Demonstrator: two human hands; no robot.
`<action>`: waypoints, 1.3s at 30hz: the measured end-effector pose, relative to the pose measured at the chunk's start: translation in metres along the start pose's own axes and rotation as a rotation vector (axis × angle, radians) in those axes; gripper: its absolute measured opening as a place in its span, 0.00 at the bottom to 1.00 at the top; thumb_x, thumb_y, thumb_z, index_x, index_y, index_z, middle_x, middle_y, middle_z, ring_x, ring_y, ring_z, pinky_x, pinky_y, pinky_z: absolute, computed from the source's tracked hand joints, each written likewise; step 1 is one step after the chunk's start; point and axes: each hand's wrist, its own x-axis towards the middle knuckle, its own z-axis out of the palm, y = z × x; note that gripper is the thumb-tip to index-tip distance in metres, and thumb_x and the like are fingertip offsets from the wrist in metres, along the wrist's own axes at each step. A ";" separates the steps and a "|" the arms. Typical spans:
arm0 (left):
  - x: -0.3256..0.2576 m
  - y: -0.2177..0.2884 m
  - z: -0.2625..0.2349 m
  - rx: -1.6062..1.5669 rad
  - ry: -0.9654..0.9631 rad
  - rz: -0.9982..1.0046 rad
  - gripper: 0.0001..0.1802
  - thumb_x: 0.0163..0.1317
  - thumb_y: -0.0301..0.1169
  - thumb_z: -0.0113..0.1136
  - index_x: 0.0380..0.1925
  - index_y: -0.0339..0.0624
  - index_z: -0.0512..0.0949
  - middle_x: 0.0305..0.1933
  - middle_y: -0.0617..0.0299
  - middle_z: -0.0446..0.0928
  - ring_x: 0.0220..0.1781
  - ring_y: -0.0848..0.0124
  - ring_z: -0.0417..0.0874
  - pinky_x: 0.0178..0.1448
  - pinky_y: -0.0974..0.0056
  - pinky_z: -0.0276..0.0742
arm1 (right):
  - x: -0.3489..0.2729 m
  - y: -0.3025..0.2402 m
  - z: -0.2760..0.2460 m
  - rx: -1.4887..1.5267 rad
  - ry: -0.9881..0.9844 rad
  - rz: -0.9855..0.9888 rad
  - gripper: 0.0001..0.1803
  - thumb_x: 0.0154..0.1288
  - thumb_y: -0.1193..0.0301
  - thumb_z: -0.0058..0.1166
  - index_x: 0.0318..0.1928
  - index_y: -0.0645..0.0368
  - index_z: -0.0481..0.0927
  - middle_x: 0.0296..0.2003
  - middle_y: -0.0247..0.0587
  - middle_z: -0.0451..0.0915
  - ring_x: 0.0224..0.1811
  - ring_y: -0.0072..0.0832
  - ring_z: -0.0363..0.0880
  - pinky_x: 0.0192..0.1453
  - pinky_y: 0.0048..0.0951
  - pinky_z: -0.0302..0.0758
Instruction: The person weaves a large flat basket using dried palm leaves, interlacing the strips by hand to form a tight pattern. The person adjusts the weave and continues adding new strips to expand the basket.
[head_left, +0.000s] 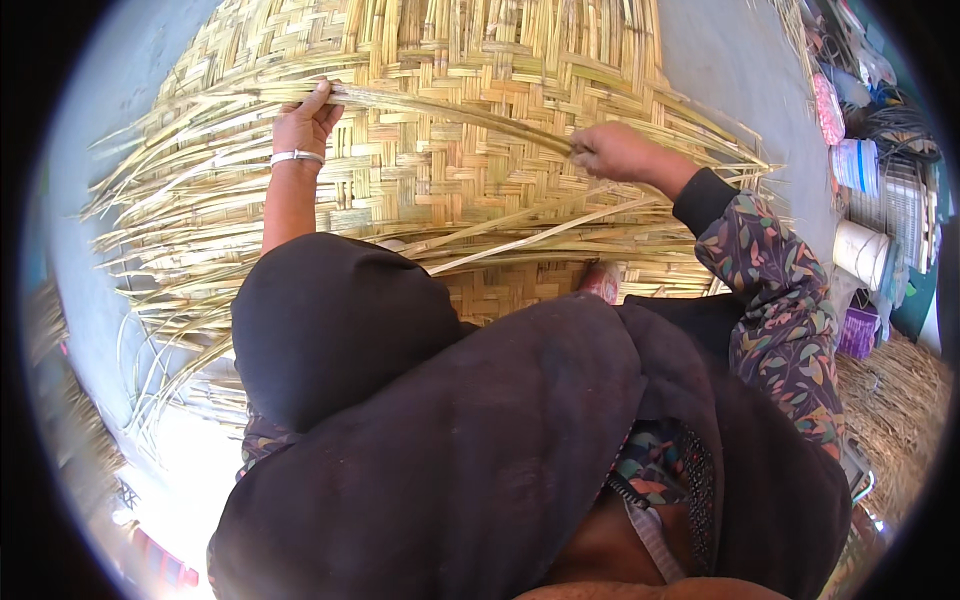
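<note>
A large woven mat of split reeds (430,170) lies on the floor in front of me, its unwoven ends sticking out on the left, right and far sides. My left hand (308,112), with a light bangle at its wrist, is closed around a small bundle of reed strips (430,103) over the far left part of the weave. The bundle runs across to my right hand (620,152), which grips its other end in a closed fist. A few loose strips (540,235) lie across the mat nearer to me.
Along the right wall stand a white container (860,253), a white and blue bucket (855,166), a purple basket (858,332) and dark coiled cables (895,125). Dry straw (895,400) is heaped at the lower right. Grey floor (110,150) borders the mat's left side.
</note>
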 end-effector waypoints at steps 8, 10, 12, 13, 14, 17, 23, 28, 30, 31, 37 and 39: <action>0.000 0.003 0.005 0.061 0.157 0.150 0.12 0.57 0.25 0.62 0.39 0.31 0.74 0.37 0.52 0.80 0.35 0.65 0.84 0.39 0.64 0.85 | 0.015 0.019 -0.001 -0.185 0.200 -0.057 0.10 0.60 0.66 0.50 0.37 0.56 0.79 0.29 0.51 0.79 0.34 0.49 0.77 0.38 0.45 0.72; -0.001 0.007 0.004 0.024 0.150 0.119 0.11 0.57 0.24 0.62 0.40 0.32 0.75 0.37 0.53 0.80 0.35 0.64 0.84 0.39 0.64 0.85 | 0.019 0.023 -0.003 -0.191 0.282 -0.058 0.09 0.60 0.66 0.50 0.36 0.57 0.79 0.28 0.51 0.78 0.33 0.49 0.77 0.37 0.45 0.72; 0.001 0.013 0.008 -0.034 0.119 0.067 0.11 0.58 0.24 0.62 0.40 0.32 0.75 0.37 0.53 0.80 0.36 0.64 0.83 0.40 0.62 0.85 | 0.023 0.030 -0.001 -0.185 0.349 -0.042 0.09 0.60 0.67 0.49 0.34 0.57 0.78 0.28 0.51 0.78 0.32 0.50 0.76 0.37 0.47 0.72; 0.002 0.019 0.005 -0.061 0.112 0.051 0.11 0.58 0.24 0.62 0.40 0.32 0.75 0.37 0.53 0.80 0.36 0.64 0.83 0.40 0.61 0.85 | 0.026 0.027 -0.002 -0.252 0.370 -0.037 0.08 0.60 0.68 0.48 0.34 0.57 0.77 0.28 0.50 0.78 0.32 0.49 0.76 0.36 0.47 0.72; 0.005 0.023 0.002 -0.070 0.130 0.027 0.11 0.58 0.24 0.61 0.40 0.32 0.75 0.37 0.53 0.80 0.36 0.63 0.83 0.40 0.61 0.85 | 0.026 0.023 -0.003 -0.318 0.392 -0.031 0.07 0.60 0.69 0.48 0.34 0.57 0.77 0.28 0.49 0.78 0.31 0.49 0.77 0.35 0.46 0.73; 0.031 0.031 -0.018 -0.134 0.193 -0.035 0.09 0.60 0.25 0.59 0.39 0.32 0.75 0.36 0.52 0.79 0.36 0.62 0.82 0.40 0.58 0.84 | 0.025 0.012 0.000 -0.433 0.508 -0.137 0.05 0.59 0.72 0.46 0.34 0.56 0.74 0.28 0.46 0.79 0.30 0.46 0.78 0.32 0.44 0.74; 0.081 0.109 -0.007 0.189 0.123 0.097 0.08 0.65 0.30 0.52 0.35 0.35 0.74 0.33 0.52 0.80 0.32 0.68 0.83 0.31 0.69 0.83 | 0.022 -0.040 0.026 -0.539 0.585 -0.466 0.01 0.55 0.74 0.46 0.30 0.55 0.70 0.27 0.39 0.77 0.27 0.36 0.80 0.22 0.36 0.74; 0.115 0.138 0.100 0.714 -0.215 0.228 0.24 0.64 0.45 0.55 0.50 0.36 0.73 0.44 0.54 0.80 0.45 0.70 0.82 0.48 0.68 0.79 | 0.053 -0.052 0.047 -0.513 0.543 -0.486 0.02 0.54 0.74 0.47 0.28 0.57 0.70 0.24 0.39 0.77 0.25 0.36 0.80 0.23 0.35 0.76; 0.110 0.137 0.147 0.807 -0.280 0.325 0.12 0.63 0.34 0.55 0.40 0.38 0.76 0.30 0.58 0.81 0.31 0.71 0.83 0.33 0.65 0.80 | 0.071 -0.050 0.051 -0.455 0.492 -0.438 0.02 0.55 0.74 0.46 0.29 0.57 0.71 0.23 0.40 0.78 0.26 0.38 0.80 0.25 0.38 0.76; 0.102 0.139 0.169 0.966 -0.347 0.376 0.12 0.62 0.36 0.56 0.37 0.38 0.76 0.29 0.59 0.80 0.29 0.73 0.82 0.30 0.68 0.79 | 0.073 -0.049 0.052 -0.428 0.473 -0.407 0.02 0.56 0.74 0.46 0.30 0.57 0.71 0.23 0.41 0.78 0.27 0.39 0.80 0.26 0.40 0.76; 0.164 0.093 0.147 1.547 -0.289 0.643 0.42 0.61 0.59 0.49 0.59 0.30 0.65 0.57 0.40 0.71 0.61 0.55 0.72 0.64 0.60 0.66 | 0.118 -0.044 0.016 -0.200 0.471 -0.142 0.06 0.59 0.72 0.44 0.33 0.60 0.73 0.25 0.52 0.79 0.29 0.48 0.80 0.30 0.46 0.76; 0.178 0.083 0.125 1.684 -0.160 0.162 0.48 0.57 0.60 0.54 0.62 0.27 0.60 0.61 0.38 0.66 0.63 0.53 0.70 0.66 0.61 0.64 | 0.137 -0.042 -0.010 -0.189 0.518 -0.049 0.13 0.64 0.70 0.43 0.46 0.60 0.74 0.29 0.49 0.81 0.27 0.43 0.80 0.31 0.41 0.76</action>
